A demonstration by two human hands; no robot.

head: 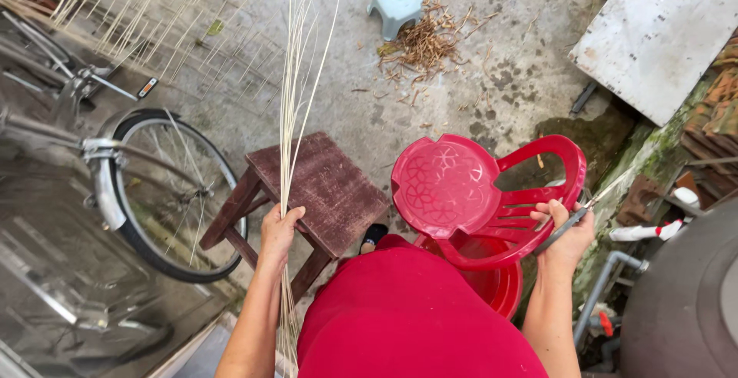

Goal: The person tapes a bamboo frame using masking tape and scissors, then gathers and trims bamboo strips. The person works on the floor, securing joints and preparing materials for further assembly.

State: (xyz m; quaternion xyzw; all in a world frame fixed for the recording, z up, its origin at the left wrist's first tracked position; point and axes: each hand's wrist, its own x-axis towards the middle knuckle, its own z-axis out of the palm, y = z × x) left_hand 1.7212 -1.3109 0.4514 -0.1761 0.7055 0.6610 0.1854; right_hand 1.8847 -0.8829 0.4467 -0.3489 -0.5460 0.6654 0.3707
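The left hand point(277, 228) has its fingers closed around a bundle of thin pale reed strips point(290, 109), which stands upright, rising well above the fingers and trailing below them past the person's red garment point(415, 316). Just right of those fingers stands a dark wooden stool point(327, 190); to their left is a bicycle wheel point(165, 193).

The right hand point(567, 232) has its fingers curled tight on a slim metal blade, seemingly a knife point(573, 220), and on the rim of a red plastic chair point(480, 193) lying tipped. Below that chair, just left of these fingers, sits a red plastic basin point(488, 278); its contents are hidden.

Far beyond both hands, 1 small pale blue stool point(397, 1) stands beside a heap of brown trimmings point(427, 44).
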